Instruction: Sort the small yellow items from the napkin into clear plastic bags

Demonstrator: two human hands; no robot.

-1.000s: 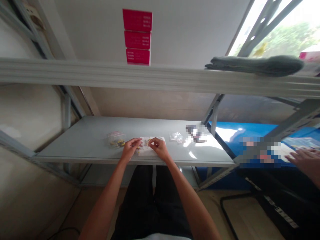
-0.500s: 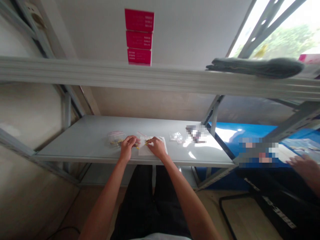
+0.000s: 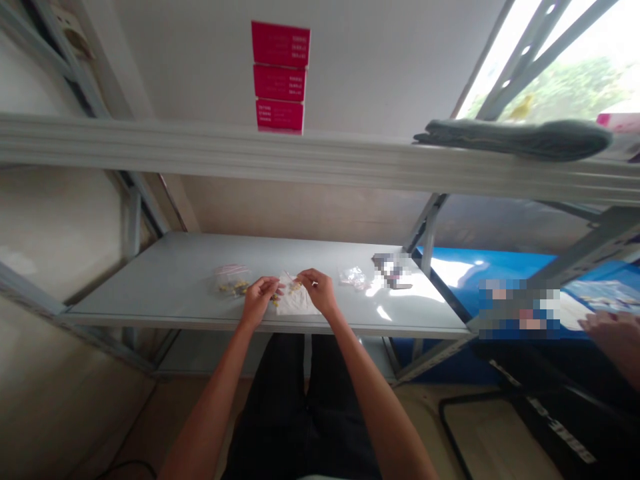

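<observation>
My left hand (image 3: 260, 300) and my right hand (image 3: 317, 291) hover close together above a white sheet of paper or tissue (image 3: 297, 303) on the grey metal shelf (image 3: 150, 287). Small yellow parts (image 3: 293, 287) lie near the sheet's upper edge, between my fingers. A thin pinkish strip (image 3: 289, 275) shows there too. Just left of my left hand rests a small transparent zip bag (image 3: 233, 281) holding yellow parts. What my fingertips pinch is too small to tell.
A crumpled transparent bag (image 3: 354, 277) and a pixelated dark object (image 3: 393, 269) lie right of my hands. A co-worker's hand (image 3: 610, 333) rests over a blue surface (image 3: 480, 261) at right. An upper shelf beam (image 3: 250, 152) crosses above, carrying a grey cloth (image 3: 515, 140).
My hands have lifted slightly off the white sheet, and my right hand has moved up and a little away from it. The view has shifted slightly.
</observation>
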